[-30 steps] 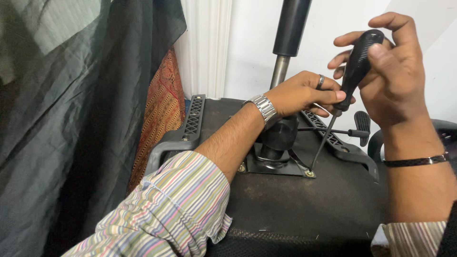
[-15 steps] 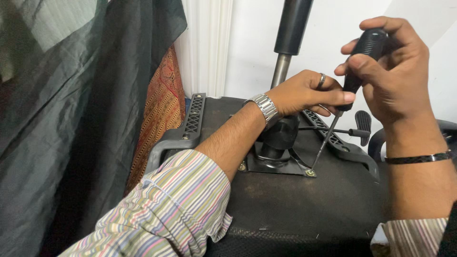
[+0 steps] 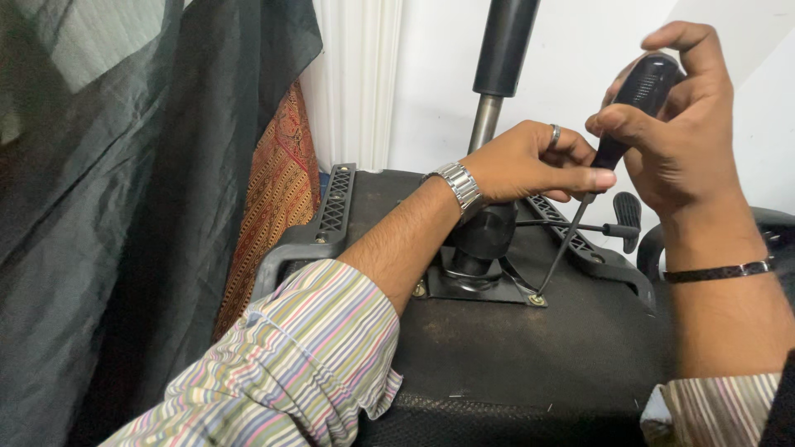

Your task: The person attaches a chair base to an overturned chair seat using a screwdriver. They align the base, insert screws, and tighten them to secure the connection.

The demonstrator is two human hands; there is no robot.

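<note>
An office chair lies upside down, its black seat underside (image 3: 513,356) facing up. A black metal mechanism plate (image 3: 476,290) is fixed to it, and a gas-lift column (image 3: 501,58) rises from the plate. My right hand (image 3: 687,141) grips the black handle of a screwdriver (image 3: 633,103). Its thin shaft slants down to a screw (image 3: 538,300) at the plate's near right corner. My left hand (image 3: 534,161), with a ring and a metal watch, rests over the mechanism, fingertips touching the screwdriver just below its handle.
Black plastic armrest brackets (image 3: 331,207) run along both sides of the seat, and a lever with a black knob (image 3: 627,219) sticks out on the right. A dark cloth (image 3: 124,207) and a patterned orange fabric (image 3: 273,207) hang at left. A white wall stands behind.
My right hand has turned on the screwdriver handle and shifted slightly right. The tip stays at the same screw. My left hand keeps its place.
</note>
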